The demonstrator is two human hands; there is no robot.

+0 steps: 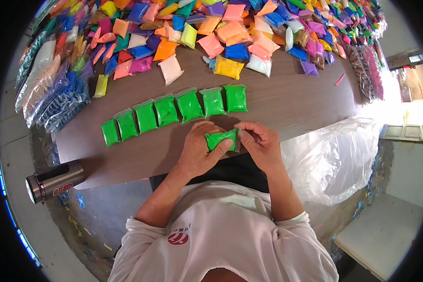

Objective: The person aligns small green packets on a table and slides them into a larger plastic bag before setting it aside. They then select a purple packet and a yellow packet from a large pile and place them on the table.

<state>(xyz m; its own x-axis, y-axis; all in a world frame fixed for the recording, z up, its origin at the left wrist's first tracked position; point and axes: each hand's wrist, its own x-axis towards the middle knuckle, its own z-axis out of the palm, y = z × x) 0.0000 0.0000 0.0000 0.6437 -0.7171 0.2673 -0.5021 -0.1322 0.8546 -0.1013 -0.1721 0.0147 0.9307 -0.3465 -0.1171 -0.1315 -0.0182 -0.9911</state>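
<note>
Near the table's front edge, my left hand (pixel 201 146) is closed around a small green packet (pixel 219 137), its thumb lying across the front. My right hand (pixel 259 143) pinches the right end of the same packet between thumb and forefinger. Beyond my hands, several green packets lie side by side in a curved row, from a small one (pixel 110 132) at the left to one (pixel 235 98) at the right. Each is flat, in a clear wrapper.
A large heap of coloured packets (pixel 230 33) covers the table's far side. Bundled packets (pixel 70 101) hang at the left edge. A steel flask (pixel 56 181) stands front left. Clear plastic sheeting (pixel 331 160) lies right of the brown table (pixel 291 101).
</note>
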